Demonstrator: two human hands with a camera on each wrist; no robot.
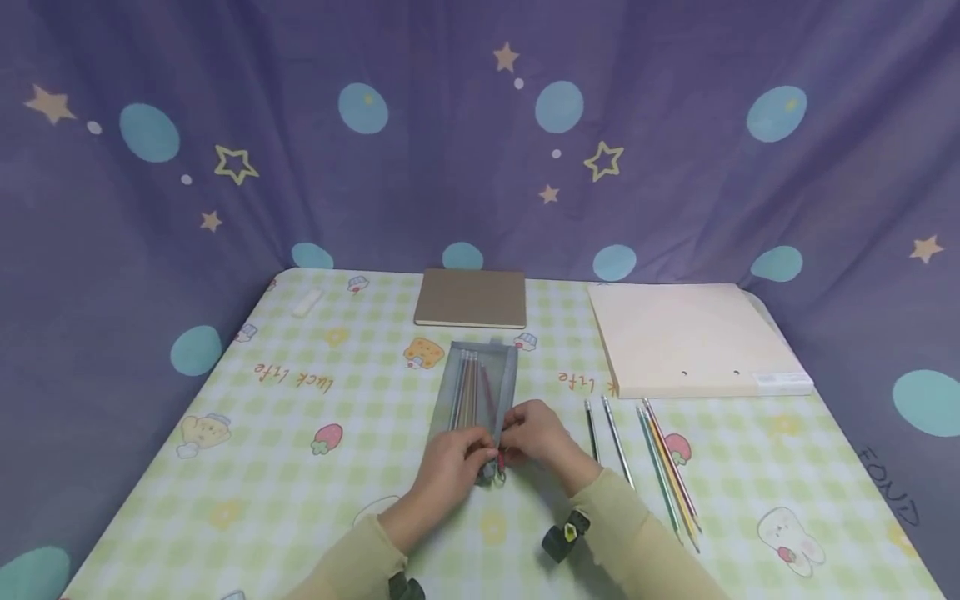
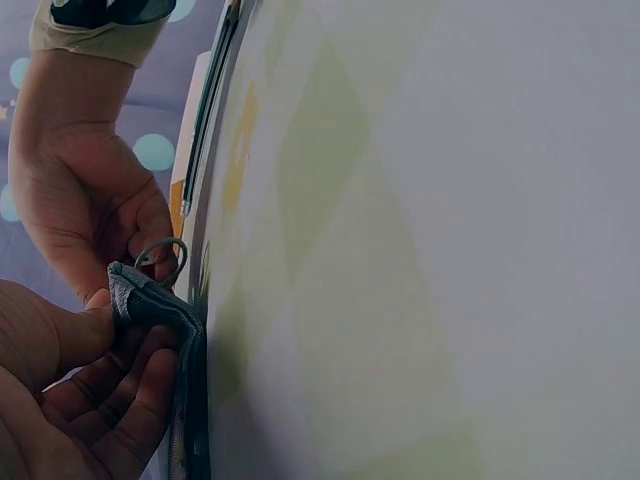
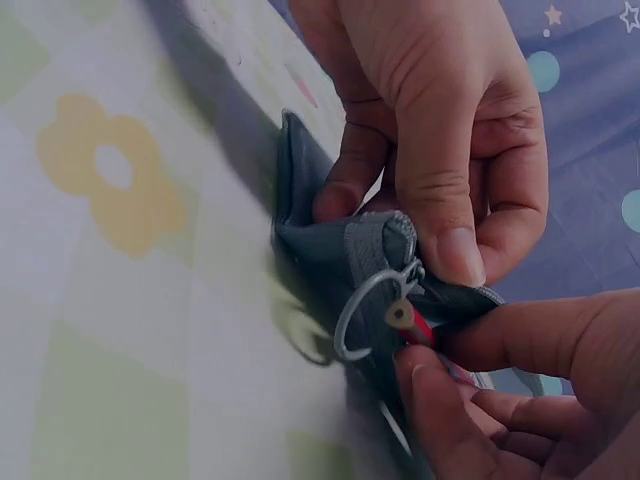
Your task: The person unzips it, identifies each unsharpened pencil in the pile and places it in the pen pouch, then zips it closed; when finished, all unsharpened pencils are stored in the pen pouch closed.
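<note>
A grey-blue zippered pencil case (image 1: pixel 508 375) with a see-through top lies mid-table, with several pencils (image 1: pixel 468 387) inside. My left hand (image 1: pixel 453 458) pinches its near end beside the zipper, where a metal ring (image 3: pixel 355 320) hangs. In the right wrist view, a red pencil (image 3: pixel 420 328) pokes its bare wooden end out by that ring. My right hand (image 1: pixel 536 433) pinches the red pencil between thumb and finger at the case's right side. The pencil's other end is hidden in the head view by the hands and case.
Right of the case lie two separate pencils (image 1: pixel 617 437) and a bunch of coloured pencils (image 1: pixel 667 475). A large cream board or pad (image 1: pixel 697 342) is at back right. Behind the case sits a brown notebook (image 1: pixel 471 298). A white eraser-like block (image 1: pixel 307 302) lies back left.
</note>
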